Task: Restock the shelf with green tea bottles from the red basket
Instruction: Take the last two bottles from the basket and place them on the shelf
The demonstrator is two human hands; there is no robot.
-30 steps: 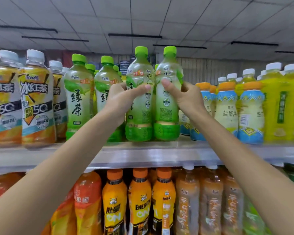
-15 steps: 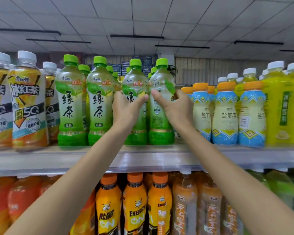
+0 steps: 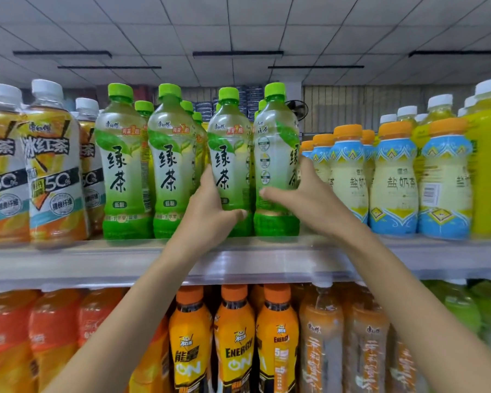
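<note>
Several green tea bottles with green caps stand in a row on the upper shelf. My left hand is wrapped around the lower part of the third front bottle, which stands upright with its label facing me. My right hand grips the fourth front bottle low down; its label is turned sideways. Both bottles rest on the shelf, side by side and touching. More green tea bottles stand to the left and behind. The red basket is out of view.
Iced tea bottles with white caps crowd the shelf's left end. Blue-and-cream bottles with orange caps stand right beside my right hand, and yellow bottles beyond them. The lower shelf holds orange energy drink bottles.
Both bottles have gone down and back onto the shelf, in line with the others. My hands have slid from the bottles' shoulders down to their lower bodies. The left bottle's label now faces me.
</note>
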